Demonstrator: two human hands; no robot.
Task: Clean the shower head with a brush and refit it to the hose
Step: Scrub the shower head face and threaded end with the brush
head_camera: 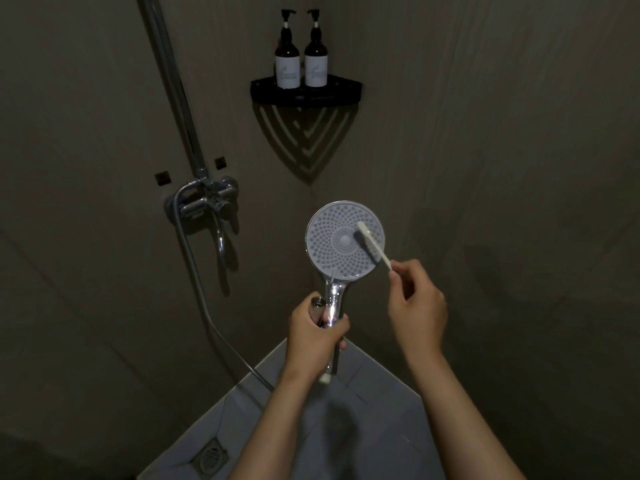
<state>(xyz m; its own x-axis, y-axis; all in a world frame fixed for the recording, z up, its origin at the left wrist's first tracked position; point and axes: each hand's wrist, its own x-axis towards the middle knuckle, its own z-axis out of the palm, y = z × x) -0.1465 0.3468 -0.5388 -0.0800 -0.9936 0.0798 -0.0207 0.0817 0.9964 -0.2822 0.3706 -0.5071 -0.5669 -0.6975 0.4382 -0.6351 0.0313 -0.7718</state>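
Subject: round shower head (332, 251), pale grey nozzle face, chrome handle. It is held mid-frame with the face toward the camera. Its long axis is near vertical, with the disc at 12 o'clock and the handle end at 6, tipped slightly toward 7. The whitish lower end hangs bare below the fist, so the head reads as off the hose.

Tool: slim white plastic brush (376, 248). The bristle end lies on the face just off the hub, toward 2 o'clock. The shaft runs out past the rim toward 4–5 o'clock.

Grips: the right hand (417, 306) pinches the tail of the shaft between thumb and forefinger. The left hand (317, 332) has its fingers wrapped round the handle below the disc. A chrome ring shows at the top of this fist; cannot tell whether it is the hose nut.

Judgement: scrubbing stage, refit not yet begun. The face lies at 10–11 o'clock from the right pinch, along the brush's own axis. The right hand is nearer and does the stroking; the left only steadies. A tail-end pinch probably gives light pressure, so the bristles may skate.

Surroundings: chrome flexible hose (194, 271) at 9 o'clock, dropping from the chrome mixer tap (207, 202); its free end is not traceable. Black corner shelf (306, 98) at 12 o'clock carries two dark pump bottles (287, 57). Square floor drain (211, 457) at 7 o'clock.
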